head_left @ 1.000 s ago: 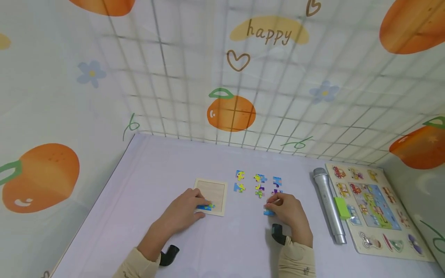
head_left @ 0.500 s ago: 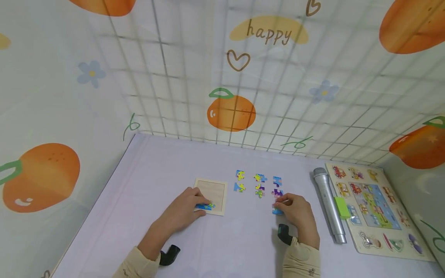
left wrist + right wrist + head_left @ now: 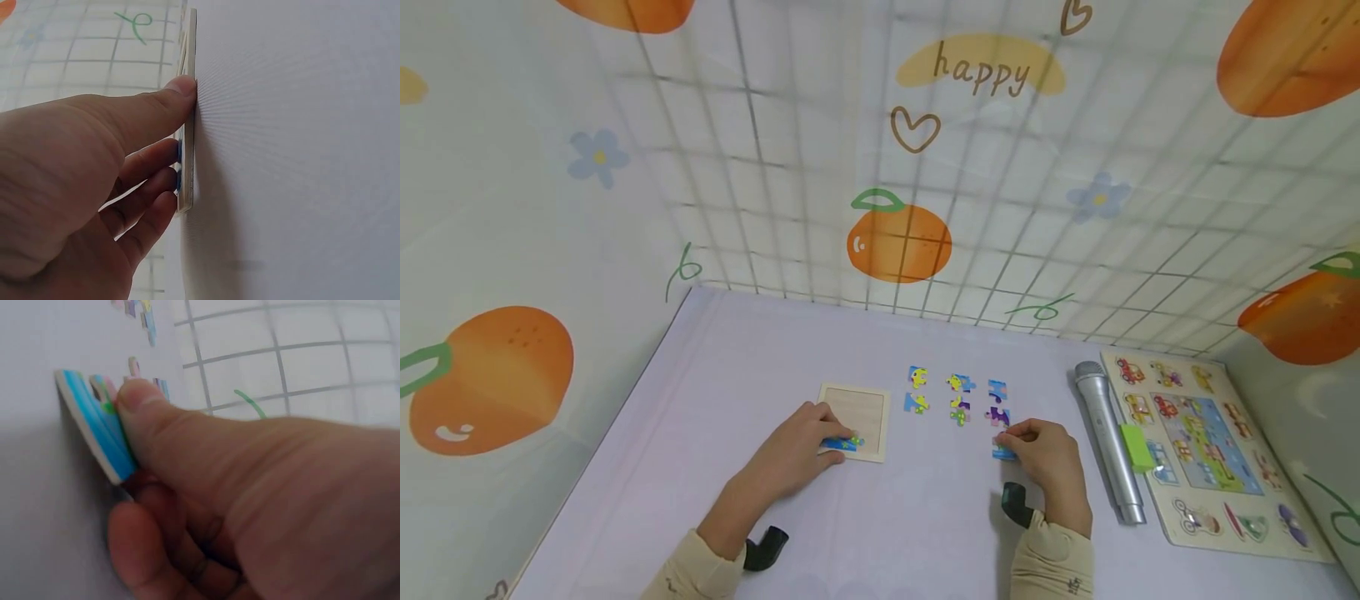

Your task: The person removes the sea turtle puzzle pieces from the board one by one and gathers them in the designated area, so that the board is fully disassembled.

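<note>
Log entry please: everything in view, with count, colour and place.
Wooden tray: one, pale, table centre
Tray pieces: count unclear (partly covered), mostly blue, near edge
Loose puzzle pieces: six, multicoloured, right of tray
Held piece: one, mostly blue, nearer than the loose ones
Picture board: one, multicoloured, far right
Microphone: one, silver, along board's left edge
Block: one, green, beside microphone
Tabletop: one, pale lilac, beneath
Backdrop: count unclear, white with oranges, around
Wrist devices: two, black, at wrists
Sleeves: two, beige, forearms
Left hand: one, gripping tray
Right hand: one, pinching held piece
</note>
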Tool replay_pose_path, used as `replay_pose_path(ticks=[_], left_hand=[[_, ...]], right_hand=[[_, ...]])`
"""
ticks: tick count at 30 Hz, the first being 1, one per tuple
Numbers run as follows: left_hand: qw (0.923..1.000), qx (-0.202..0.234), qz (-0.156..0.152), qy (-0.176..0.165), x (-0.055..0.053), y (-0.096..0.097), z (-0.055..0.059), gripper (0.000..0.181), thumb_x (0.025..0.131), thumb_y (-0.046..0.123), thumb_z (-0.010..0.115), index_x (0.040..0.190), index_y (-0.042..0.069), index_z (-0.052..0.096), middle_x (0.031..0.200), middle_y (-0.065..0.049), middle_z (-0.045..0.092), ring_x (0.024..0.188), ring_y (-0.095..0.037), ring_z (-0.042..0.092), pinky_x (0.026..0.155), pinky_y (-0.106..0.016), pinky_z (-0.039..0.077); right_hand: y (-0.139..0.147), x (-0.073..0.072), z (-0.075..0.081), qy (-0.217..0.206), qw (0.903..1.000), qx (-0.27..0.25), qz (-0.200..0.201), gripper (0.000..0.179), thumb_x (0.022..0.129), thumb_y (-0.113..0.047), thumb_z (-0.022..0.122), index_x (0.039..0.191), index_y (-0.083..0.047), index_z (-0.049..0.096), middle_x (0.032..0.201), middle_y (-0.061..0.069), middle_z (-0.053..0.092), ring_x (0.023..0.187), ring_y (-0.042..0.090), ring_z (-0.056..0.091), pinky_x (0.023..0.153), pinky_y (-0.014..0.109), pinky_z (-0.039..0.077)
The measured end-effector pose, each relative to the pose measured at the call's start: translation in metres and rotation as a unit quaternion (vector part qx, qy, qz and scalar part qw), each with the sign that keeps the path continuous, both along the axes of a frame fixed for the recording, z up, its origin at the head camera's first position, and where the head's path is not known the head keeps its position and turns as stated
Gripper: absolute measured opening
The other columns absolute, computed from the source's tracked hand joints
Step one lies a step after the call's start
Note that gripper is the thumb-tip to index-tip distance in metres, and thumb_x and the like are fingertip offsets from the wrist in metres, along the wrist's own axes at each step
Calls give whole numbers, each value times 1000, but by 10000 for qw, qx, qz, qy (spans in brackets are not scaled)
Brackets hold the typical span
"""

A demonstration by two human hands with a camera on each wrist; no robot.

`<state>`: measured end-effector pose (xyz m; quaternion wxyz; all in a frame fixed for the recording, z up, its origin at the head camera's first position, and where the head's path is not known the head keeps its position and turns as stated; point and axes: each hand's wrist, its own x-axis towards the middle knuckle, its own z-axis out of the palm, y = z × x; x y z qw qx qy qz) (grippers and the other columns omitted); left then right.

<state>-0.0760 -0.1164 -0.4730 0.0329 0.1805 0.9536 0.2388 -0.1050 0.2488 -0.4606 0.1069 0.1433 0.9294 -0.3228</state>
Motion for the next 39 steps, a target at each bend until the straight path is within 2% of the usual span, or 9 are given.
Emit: replay_pose_path(ticks=[13,26,39], left_hand=[[9999,35,142,-58,0,1,-1,31,87,29,82,117,22,78,104,14,59,92,-4,46,80,-22,48],[9997,43,169,-162,0,2,2,31,87,27,82,117,21,78,104,12,59,92,-5,46,80,-23,49],[9996,17,214,-180,-2,1,-2,32,87,29,82,118,22,78,104,13,58,92,-4,45,79,-21,48]], right_hand=[[1,0,-2,38,9999,-46,-133,23,89,-31,79,92,-9,76,88,5,73,83,23,56,64,29,39],[3,-1,-2,73,10000,-4,-37,24,89,-33,79,91,-10,76,91,7,73,85,24,56,65,29,39],[-1,1,2,-60,9999,152,-5,24,89,-32,77,91,-9,74,93,8,72,85,24,57,65,29,41]])
